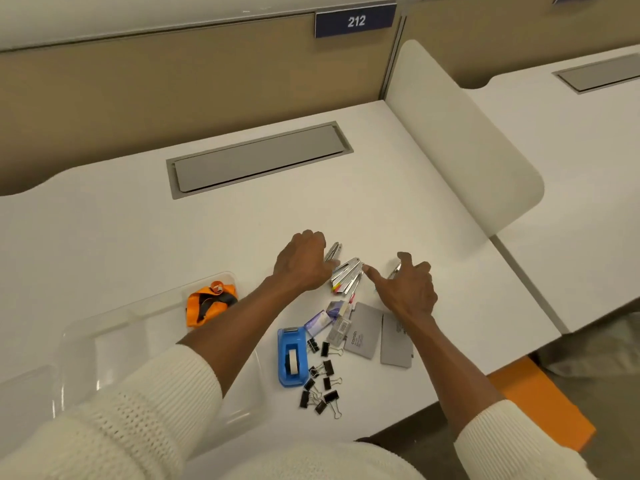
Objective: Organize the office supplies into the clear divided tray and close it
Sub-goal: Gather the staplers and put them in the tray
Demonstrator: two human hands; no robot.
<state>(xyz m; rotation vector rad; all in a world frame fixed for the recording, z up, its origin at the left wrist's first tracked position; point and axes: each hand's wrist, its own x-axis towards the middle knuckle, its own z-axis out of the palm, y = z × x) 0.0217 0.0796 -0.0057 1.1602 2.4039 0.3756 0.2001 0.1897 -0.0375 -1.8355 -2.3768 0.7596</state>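
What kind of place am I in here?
Probably a shared office or study room: a white desk with a cable hatch, a divider panel, and a numbered sign reading 212.

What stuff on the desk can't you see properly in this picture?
Head view only:
- Clear tray: the left arm covers its near part, so the lid can't be made out.
- Silver tools: partly under the left hand; count unclear.
- Grey cards: print too small.
- Small packets: blurred.
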